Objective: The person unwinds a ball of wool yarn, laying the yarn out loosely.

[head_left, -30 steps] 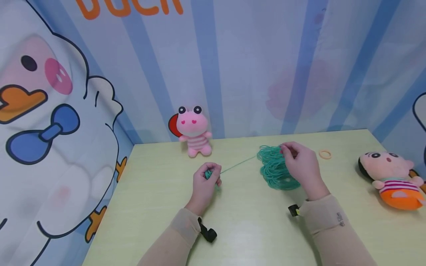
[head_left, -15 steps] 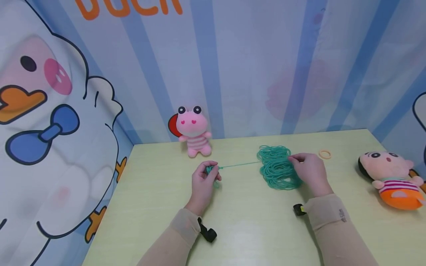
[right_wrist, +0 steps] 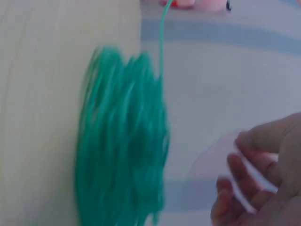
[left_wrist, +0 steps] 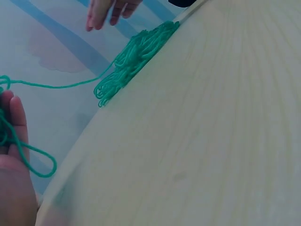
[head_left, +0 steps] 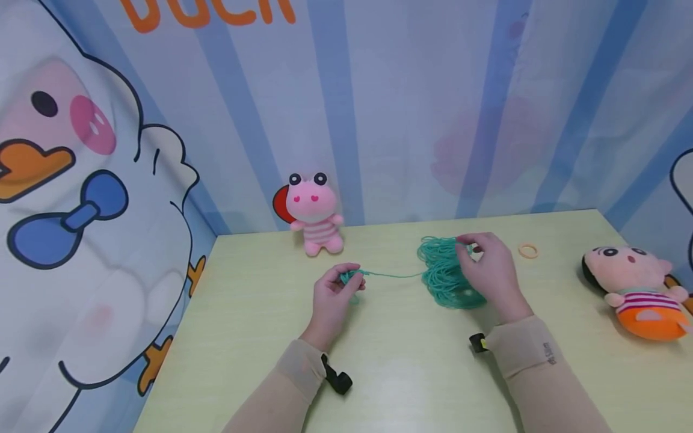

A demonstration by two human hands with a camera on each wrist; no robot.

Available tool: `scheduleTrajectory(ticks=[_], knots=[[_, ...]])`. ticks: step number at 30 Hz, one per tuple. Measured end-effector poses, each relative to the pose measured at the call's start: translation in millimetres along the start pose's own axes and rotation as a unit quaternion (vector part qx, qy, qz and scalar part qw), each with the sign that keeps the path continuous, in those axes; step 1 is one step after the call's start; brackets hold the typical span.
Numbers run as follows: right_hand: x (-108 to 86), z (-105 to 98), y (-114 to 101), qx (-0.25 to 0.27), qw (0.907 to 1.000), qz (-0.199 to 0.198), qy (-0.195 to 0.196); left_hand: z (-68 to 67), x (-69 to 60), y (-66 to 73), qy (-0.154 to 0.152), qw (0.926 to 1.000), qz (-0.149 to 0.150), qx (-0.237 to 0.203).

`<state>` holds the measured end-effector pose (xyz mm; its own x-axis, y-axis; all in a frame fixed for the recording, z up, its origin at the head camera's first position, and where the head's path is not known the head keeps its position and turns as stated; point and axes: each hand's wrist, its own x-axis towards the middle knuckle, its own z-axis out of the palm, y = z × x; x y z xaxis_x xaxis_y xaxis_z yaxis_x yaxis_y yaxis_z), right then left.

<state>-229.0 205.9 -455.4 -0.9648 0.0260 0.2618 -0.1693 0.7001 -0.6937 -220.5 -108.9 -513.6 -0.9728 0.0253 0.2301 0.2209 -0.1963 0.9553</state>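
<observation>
My left hand (head_left: 331, 304) pinches a small winding of green yarn (head_left: 347, 277) between thumb and fingers. A loose loop (left_wrist: 46, 165) hangs below that hand in the left wrist view. From the winding a single strand (head_left: 392, 276) runs slightly slack to a loose heap of green yarn (head_left: 445, 273) on the table. Over the heap's right side is my right hand (head_left: 494, 273). In the right wrist view its thumb and bent fingers (right_wrist: 237, 169) stand apart with nothing between them, clear of the heap.
A pink plush toy (head_left: 316, 213) stands at the table's back edge. Right of the heap lies a pale orange ring (head_left: 528, 251), and farther right a plush doll (head_left: 639, 291) lies on its back. A printed curtain (head_left: 400, 108) hangs behind the table (head_left: 260, 313).
My right hand shifts right off the heap, then returns left over it. The strand, taut and slanting a second ago, now sags. The left hand barely moves, and more of its winding shows.
</observation>
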Motion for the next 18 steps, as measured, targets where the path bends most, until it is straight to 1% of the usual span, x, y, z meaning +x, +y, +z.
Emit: scheduleTrajectory(ticks=[1, 2, 4, 5, 7, 9, 10, 12, 14, 16, 18], knots=[[-1.1, 4, -8, 0.007, 0.9995, -0.032, -0.004, 0.0, -0.2, 0.2, -0.005, 1.0000, -0.003, 0.001], [-2.5, 8, -17, 0.015, 0.9979, -0.061, -0.018, 0.0, -0.5, 0.7, -0.011, 0.9999, -0.005, 0.002], [-6.5, 18, -34, 0.032, 0.9921, -0.100, -0.069, -0.4, -1.2, 1.9, -0.023, 0.9997, -0.010, 0.005], [-9.2, 24, -42, 0.039, 0.9878, -0.113, -0.100, -0.6, -1.8, 2.8, -0.029, 0.9995, -0.012, 0.006], [-14.8, 37, -54, 0.046, 0.9790, -0.123, -0.155, -0.9, -2.7, 4.4, -0.042, 0.9989, -0.018, 0.010], [-19.7, 48, -62, 0.049, 0.9719, -0.125, -0.193, -1.1, -3.2, 5.1, -0.055, 0.9982, -0.022, 0.013], [-21.8, 54, -64, 0.043, 0.9698, -0.129, -0.202, -1.1, -3.4, 5.0, -0.060, 0.9978, -0.023, 0.016], [-25.0, 62, -67, 0.039, 0.9693, -0.130, -0.205, -0.6, -3.5, 5.1, -0.069, 0.9972, -0.023, 0.018], [-27.1, 66, -68, 0.033, 0.9719, -0.130, -0.193, 0.0, -3.3, 4.6, -0.072, 0.9971, -0.022, 0.015], [-28.1, 67, -68, 0.027, 0.9759, -0.125, -0.177, 0.3, -2.7, 3.8, -0.067, 0.9975, -0.021, 0.011], [-27.8, 63, -68, 0.026, 0.9787, -0.118, -0.166, 0.6, -2.0, 3.3, -0.053, 0.9983, -0.021, 0.008]])
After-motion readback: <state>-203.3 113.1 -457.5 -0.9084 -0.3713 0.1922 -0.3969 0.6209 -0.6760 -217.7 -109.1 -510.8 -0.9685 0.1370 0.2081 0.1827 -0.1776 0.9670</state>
